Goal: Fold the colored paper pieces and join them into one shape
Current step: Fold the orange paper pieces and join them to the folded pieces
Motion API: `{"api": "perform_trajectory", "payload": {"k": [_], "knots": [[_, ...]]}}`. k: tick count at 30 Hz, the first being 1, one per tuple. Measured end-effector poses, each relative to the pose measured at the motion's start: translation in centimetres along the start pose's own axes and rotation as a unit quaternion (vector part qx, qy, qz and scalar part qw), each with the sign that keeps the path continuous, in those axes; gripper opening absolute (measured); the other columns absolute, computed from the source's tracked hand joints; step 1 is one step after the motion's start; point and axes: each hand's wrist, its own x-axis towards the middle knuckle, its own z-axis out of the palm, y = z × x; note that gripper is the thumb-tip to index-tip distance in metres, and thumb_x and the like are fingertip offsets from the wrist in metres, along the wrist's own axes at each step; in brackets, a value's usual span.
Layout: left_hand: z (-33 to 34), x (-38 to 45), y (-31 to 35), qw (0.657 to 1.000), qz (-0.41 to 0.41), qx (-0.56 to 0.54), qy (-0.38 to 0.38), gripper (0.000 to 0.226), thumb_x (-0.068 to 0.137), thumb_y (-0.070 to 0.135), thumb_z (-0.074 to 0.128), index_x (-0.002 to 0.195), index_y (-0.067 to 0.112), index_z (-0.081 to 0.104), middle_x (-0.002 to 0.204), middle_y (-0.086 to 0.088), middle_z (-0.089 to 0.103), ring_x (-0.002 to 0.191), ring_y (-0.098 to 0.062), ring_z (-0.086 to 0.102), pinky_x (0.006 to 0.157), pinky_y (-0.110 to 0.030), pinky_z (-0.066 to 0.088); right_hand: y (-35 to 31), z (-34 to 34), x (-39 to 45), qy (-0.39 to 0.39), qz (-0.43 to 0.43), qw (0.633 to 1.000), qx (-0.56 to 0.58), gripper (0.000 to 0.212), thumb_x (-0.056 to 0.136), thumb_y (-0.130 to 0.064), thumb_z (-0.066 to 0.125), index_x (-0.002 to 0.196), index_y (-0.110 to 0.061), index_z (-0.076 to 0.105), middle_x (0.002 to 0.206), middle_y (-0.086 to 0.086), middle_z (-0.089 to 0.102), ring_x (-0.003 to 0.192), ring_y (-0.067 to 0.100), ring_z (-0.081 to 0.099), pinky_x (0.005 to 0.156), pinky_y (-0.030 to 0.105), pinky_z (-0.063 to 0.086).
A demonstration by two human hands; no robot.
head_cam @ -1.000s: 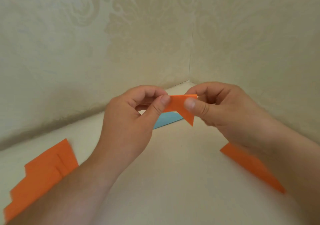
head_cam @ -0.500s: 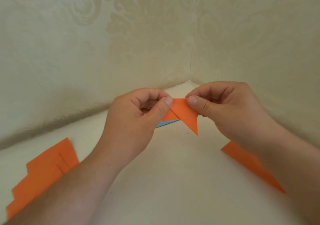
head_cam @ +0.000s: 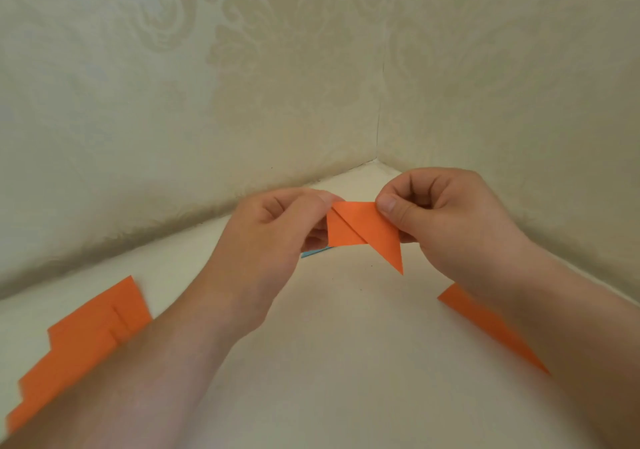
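Note:
A small folded orange paper piece [head_cam: 363, 232] hangs in the air between both hands, above the pale table. It shows a diagonal crease and a pointed tip that hangs down to the right. My left hand [head_cam: 277, 237] pinches its left edge with thumb and curled fingers. My right hand [head_cam: 446, 220] pinches its upper right corner, thumb in front. A sliver of blue paper [head_cam: 313, 252] lies on the table behind my left hand, mostly hidden.
A stack of orange paper sheets [head_cam: 79, 341] lies at the left near my left forearm. Another folded orange piece [head_cam: 491, 327] lies at the right, partly under my right forearm. Patterned walls meet in a corner [head_cam: 379, 157] just behind the hands.
The orange piece has been turned and opened toward me, so more of its face and its crease show. Both hands rose slightly and kept their pinch.

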Motion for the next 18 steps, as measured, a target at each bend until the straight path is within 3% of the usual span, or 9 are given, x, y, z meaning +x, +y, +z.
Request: {"api": "perform_trajectory", "payload": {"k": [3, 5, 7, 11, 15, 18], "knots": [[0.27, -0.10, -0.37, 1.000, -0.007, 0.007, -0.006, 0.016, 0.087, 0.029, 0.073, 0.090, 0.016, 0.082, 0.091, -0.011, 0.079, 0.095, -0.033, 0.075, 0.096, -0.049, 0.058, -0.15, 0.14, -0.09, -0.006, 0.000, 1.000, 0.006, 0.022, 0.096, -0.013, 0.068, 0.074, -0.016, 0.074, 0.070, 0.002, 0.073, 0.065, 0.012, 0.065, 0.082, 0.049, 0.060], [0.37, -0.07, -0.40, 1.000, -0.008, 0.010, 0.005, 0.007, 0.090, 0.022, 0.077, 0.087, 0.016, 0.080, 0.084, -0.006, 0.079, 0.082, -0.023, 0.075, 0.097, -0.050, 0.057, -0.22, 0.15, -0.08, -0.018, 0.005, 1.000, 0.010, 0.022, 0.096, -0.013, 0.069, 0.075, -0.015, 0.074, 0.072, 0.005, 0.074, 0.067, 0.014, 0.067, 0.082, 0.049, 0.060], [0.44, -0.04, -0.39, 1.000, -0.013, 0.014, 0.022, 0.014, 0.091, 0.017, 0.073, 0.078, 0.018, 0.078, 0.078, -0.002, 0.077, 0.073, -0.016, 0.070, 0.092, -0.050, 0.058, -0.28, 0.12, -0.14, -0.032, 0.014, 0.999, 0.012, 0.021, 0.096, -0.014, 0.068, 0.076, -0.013, 0.075, 0.075, 0.010, 0.075, 0.069, 0.017, 0.067, 0.085, 0.052, 0.059], [0.35, 0.12, -0.46, 0.999, -0.018, 0.001, 0.029, 0.020, 0.091, 0.016, 0.074, 0.071, 0.019, 0.075, 0.073, -0.004, 0.071, 0.070, -0.018, 0.065, 0.082, -0.043, 0.056, -0.40, 0.04, -0.20, -0.052, 0.033, 0.998, 0.027, 0.017, 0.095, -0.017, 0.068, 0.081, -0.014, 0.075, 0.080, 0.010, 0.075, 0.069, 0.016, 0.065, 0.081, 0.047, 0.057], [0.43, 0.09, -0.37, 1.000, -0.012, 0.000, 0.012, 0.015, 0.092, 0.013, 0.071, 0.078, 0.011, 0.075, 0.074, -0.003, 0.073, 0.070, -0.013, 0.067, 0.087, -0.045, 0.058, -0.50, 0.44, -0.47, -0.072, 0.006, 0.997, 0.032, 0.002, 0.088, -0.022, 0.078, 0.088, -0.024, 0.078, 0.087, 0.005, 0.076, 0.083, 0.039, 0.069, 0.085, 0.052, 0.058], [0.45, -0.12, -0.51, 1.000, -0.020, 0.008, -0.002, 0.014, 0.092, 0.014, 0.072, 0.079, 0.008, 0.075, 0.082, -0.012, 0.077, 0.077, -0.020, 0.069, 0.095, -0.053, 0.055, -0.51, 0.76, -0.74, -0.075, 0.004, 0.997, 0.024, 0.008, 0.090, -0.016, 0.075, 0.085, -0.021, 0.078, 0.081, 0.003, 0.076, 0.073, 0.027, 0.065, 0.076, 0.048, 0.055]]}}
